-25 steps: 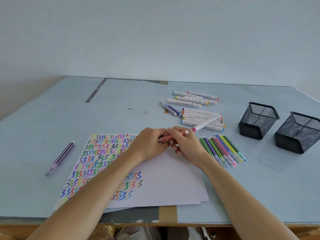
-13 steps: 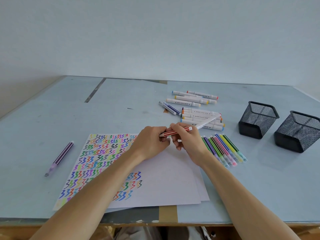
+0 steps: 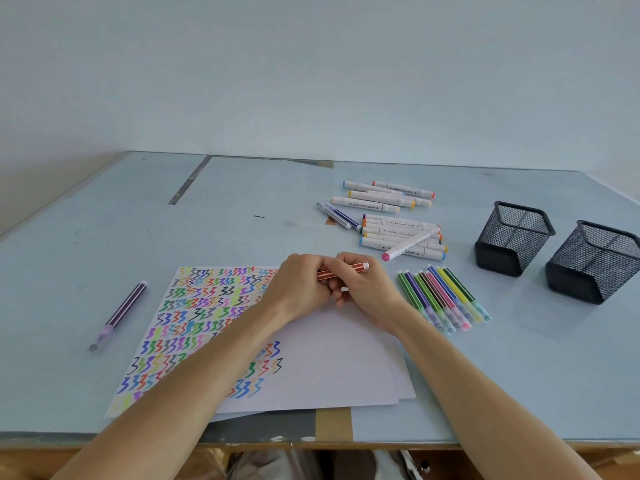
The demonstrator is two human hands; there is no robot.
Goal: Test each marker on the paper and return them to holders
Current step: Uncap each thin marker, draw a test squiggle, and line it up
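Note:
Both hands meet over the top edge of the white paper (image 3: 332,362), which is covered at left with coloured zigzag marks. My left hand (image 3: 298,289) and my right hand (image 3: 363,289) both grip a red striped marker (image 3: 346,269) that lies nearly level, its white end pointing right. Whether its cap is on is hidden by my fingers. Two black mesh holders (image 3: 512,237) (image 3: 592,261) stand at the right with nothing visible inside them. A row of thin coloured markers (image 3: 443,299) lies right of my right hand. White thick markers (image 3: 401,233) lie in a pile behind.
A purple striped marker (image 3: 121,313) lies alone on the table left of the paper. More white markers (image 3: 384,195) and two thin blue ones (image 3: 337,216) lie farther back. The table's front edge (image 3: 311,441) runs just below the paper.
The red marker has dropped slightly and levelled out between my hands. Both hands stay together over the paper's top edge.

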